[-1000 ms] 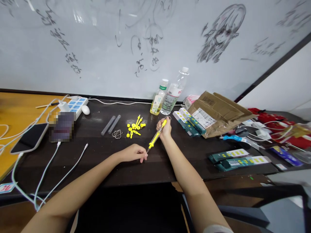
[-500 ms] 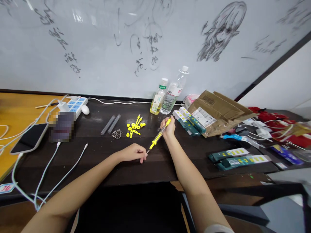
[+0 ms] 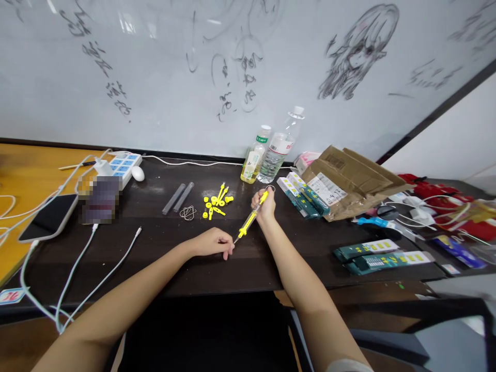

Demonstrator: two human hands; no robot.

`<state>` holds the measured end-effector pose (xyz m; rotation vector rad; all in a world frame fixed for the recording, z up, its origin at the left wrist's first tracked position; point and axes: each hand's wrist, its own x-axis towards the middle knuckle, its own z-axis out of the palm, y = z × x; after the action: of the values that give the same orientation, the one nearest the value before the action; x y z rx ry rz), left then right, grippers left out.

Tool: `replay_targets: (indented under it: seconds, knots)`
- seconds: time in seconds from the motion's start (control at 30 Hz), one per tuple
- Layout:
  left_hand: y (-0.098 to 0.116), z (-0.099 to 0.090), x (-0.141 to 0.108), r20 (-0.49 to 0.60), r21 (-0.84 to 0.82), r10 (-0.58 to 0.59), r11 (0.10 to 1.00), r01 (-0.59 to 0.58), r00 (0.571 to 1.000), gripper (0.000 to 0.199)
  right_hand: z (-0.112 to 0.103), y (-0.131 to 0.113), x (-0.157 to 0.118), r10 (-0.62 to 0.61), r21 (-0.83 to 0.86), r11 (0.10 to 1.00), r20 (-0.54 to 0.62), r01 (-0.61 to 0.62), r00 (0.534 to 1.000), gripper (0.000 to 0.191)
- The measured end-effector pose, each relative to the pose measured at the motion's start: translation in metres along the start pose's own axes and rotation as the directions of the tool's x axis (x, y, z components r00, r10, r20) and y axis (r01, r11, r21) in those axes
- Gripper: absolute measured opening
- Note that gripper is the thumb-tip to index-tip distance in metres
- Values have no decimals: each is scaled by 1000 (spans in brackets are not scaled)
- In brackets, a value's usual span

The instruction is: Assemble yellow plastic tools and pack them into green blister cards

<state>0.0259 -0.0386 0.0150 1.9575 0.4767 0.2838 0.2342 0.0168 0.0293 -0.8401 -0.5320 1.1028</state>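
Note:
My right hand [image 3: 264, 204] is closed round the upper part of a yellow-and-clear pen-like tool [image 3: 251, 219], which slants down to the left. A thin metal ring shows at its top end, and its narrow metal tip points at my left hand [image 3: 213, 243]. The fingers of that hand are curled in a pinch at the tip, low over the dark table. Beyond the hands lies a group of small yellow plastic parts [image 3: 219, 198]. Left of these are a tangle of thin metal rings [image 3: 188, 213] and two clear plastic tubes [image 3: 179, 198].
A tea bottle [image 3: 253, 160] and a water bottle [image 3: 276, 155] stand at the back. To the right are green-and-white boxes [image 3: 304, 195], an opened cardboard parcel [image 3: 349, 181] and more boxes [image 3: 387, 260]. A phone [image 3: 48, 219], a power strip [image 3: 123, 166] and charging cables [image 3: 116, 266] lie left.
The view has shifted slightly. My right hand has moved a little lower with the tool; the tip stays at my left fingers.

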Motion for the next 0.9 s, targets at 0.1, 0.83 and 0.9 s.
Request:
replay_targets:
  seconds: [0.1,0.83,0.9]
  knots:
    - [-1,0,-1,8,22,1,1000,-1,1000,31,6,5,-6,33,-22,999,70,-31,997,43]
    - [1,2,0,21,0,7,1000,-7,1000,33,4,0,-6,18,-3,1000,30,-18,999,43]
    - [0,2,0,53,37,18,999,-20,998,32,11,7,-13,64,-9,998,84,-64,994,43]
